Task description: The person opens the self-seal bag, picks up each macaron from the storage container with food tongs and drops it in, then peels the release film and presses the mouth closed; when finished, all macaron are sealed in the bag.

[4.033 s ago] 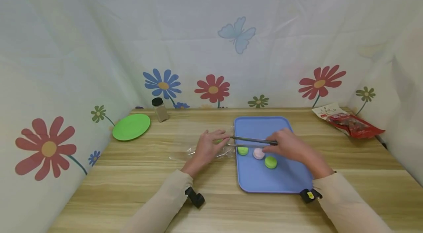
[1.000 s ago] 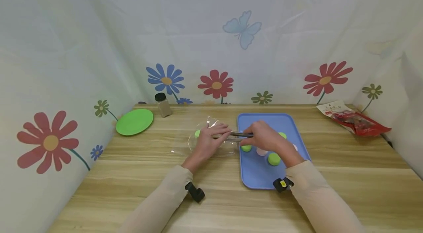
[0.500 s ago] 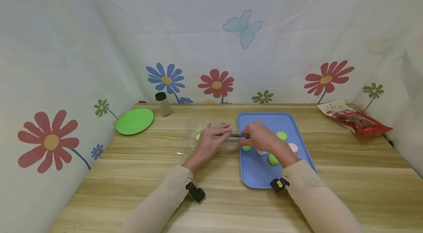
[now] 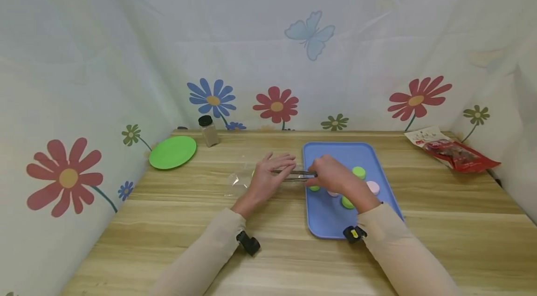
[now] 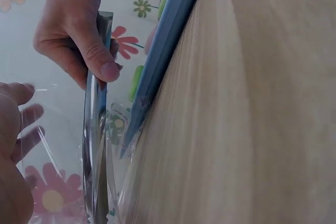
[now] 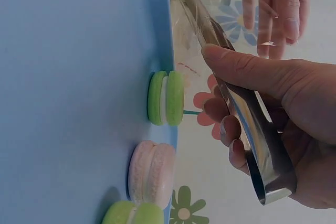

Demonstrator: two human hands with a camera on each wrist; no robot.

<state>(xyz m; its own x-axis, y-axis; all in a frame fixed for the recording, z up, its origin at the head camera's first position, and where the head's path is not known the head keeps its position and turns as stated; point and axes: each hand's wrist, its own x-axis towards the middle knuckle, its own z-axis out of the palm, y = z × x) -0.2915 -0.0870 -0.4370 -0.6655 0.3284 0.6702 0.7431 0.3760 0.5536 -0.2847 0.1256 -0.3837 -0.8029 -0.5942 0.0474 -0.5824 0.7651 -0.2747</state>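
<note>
My right hand (image 4: 333, 172) grips metal tongs (image 6: 244, 108) over the left edge of the blue tray (image 4: 331, 226). The ends of the tongs reach left into a clear plastic bag (image 4: 239, 182), under my left hand (image 4: 268, 177). My left hand's fingers (image 6: 268, 19) are spread and nearly straight at the bag's mouth, with film glinting beside them. A sliver of green (image 4: 253, 173) shows by the left hand, mostly hidden. Green macarons (image 6: 165, 98) and pink macarons (image 6: 152, 174) lie on the tray, some partly covered by the right hand and arm.
A green plate (image 4: 172, 152) lies at the back left beside a small jar with a black lid (image 4: 209, 132). At the back right is a red and white snack packet (image 4: 453, 149). A flowered curtain (image 4: 235, 21) closes off the table's (image 4: 268, 258) far side.
Since the earliest frame, my right hand has moved left with the tongs, whose ends now sit deeper under my left hand. Lately both hands stay nearly still while the bag's film shifts.
</note>
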